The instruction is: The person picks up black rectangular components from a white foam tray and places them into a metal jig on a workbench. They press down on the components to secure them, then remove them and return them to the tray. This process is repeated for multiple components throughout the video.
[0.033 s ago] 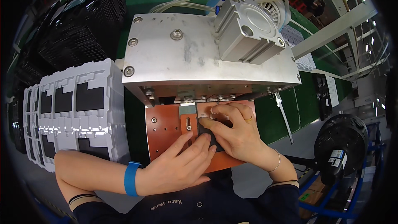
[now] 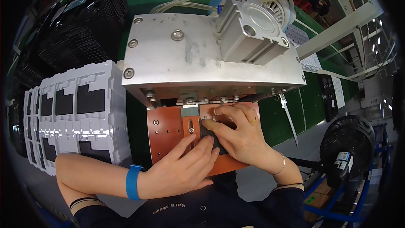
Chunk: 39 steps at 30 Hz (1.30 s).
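A flat black piece (image 2: 218, 144) lies on an orange fixture plate (image 2: 165, 120) beneath the front of a metal press (image 2: 168, 55). My right hand (image 2: 240, 133) is bent over the piece from the right, its fingertips gripping the piece near the upper edge. My left hand (image 2: 181, 166) reaches in from the left with its fingers stretched out, their tips resting on the piece's left side. Just left of the piece sits a slotted orange block (image 2: 190, 126) with a screw in the slot. My fingers hide much of the piece.
White molded trays (image 2: 99, 128) holding black pieces stand at left, with stacked black trays (image 2: 84, 29) behind. An air cylinder (image 2: 253, 29) with clear tubes tops the press. A black fan (image 2: 348, 147) stands at right. A metal caliper-like tool (image 2: 288, 116) lies on the green surface.
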Tool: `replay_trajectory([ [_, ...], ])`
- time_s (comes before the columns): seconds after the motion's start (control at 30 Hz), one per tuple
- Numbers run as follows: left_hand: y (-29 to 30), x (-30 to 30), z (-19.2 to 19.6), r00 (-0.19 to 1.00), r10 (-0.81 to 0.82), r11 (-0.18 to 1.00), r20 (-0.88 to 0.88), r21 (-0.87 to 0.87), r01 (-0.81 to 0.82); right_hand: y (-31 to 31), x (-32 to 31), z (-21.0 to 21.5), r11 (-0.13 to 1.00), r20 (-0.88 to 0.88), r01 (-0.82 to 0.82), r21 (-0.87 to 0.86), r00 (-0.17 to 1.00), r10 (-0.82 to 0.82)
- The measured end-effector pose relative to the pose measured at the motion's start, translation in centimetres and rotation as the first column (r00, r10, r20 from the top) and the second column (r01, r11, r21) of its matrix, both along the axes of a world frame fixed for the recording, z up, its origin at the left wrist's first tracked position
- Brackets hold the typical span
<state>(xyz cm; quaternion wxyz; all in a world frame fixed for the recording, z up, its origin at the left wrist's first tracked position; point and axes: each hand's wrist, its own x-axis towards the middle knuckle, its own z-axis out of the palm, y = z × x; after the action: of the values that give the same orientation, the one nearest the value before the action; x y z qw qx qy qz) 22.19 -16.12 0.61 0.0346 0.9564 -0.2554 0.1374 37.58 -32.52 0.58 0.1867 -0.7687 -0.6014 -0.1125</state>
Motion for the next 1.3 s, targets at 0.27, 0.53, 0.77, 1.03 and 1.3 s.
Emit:
replay_trajectory([
  [0.27,0.1,-0.1,0.2,1.000,0.000,1.000,-0.018,0.014,0.000,-0.9,0.4,-0.4,0.990,-0.035,0.061,0.127,0.998,-0.057],
  [0.53,0.0,0.0,0.1,1.000,-0.001,1.000,-0.011,0.012,0.001,-0.6,0.1,0.0,0.996,0.085,0.054,0.076,0.995,-0.060],
  [0.77,0.0,-0.2,0.2,1.000,0.016,1.000,-0.027,0.022,-0.015,-3.2,-0.9,0.5,0.984,-0.063,0.094,0.153,0.994,-0.086],
  [1.03,0.4,0.4,0.7,0.988,0.061,0.991,-0.140,-0.110,-0.077,-3.5,0.4,0.7,1.000,-0.306,-0.018,0.020,0.952,0.024],
  [1.3,0.9,1.3,0.5,0.977,0.095,0.975,-0.192,-0.182,-0.130,-2.1,2.3,0.5,0.995,-0.355,-0.058,0.087,0.931,0.085],
])
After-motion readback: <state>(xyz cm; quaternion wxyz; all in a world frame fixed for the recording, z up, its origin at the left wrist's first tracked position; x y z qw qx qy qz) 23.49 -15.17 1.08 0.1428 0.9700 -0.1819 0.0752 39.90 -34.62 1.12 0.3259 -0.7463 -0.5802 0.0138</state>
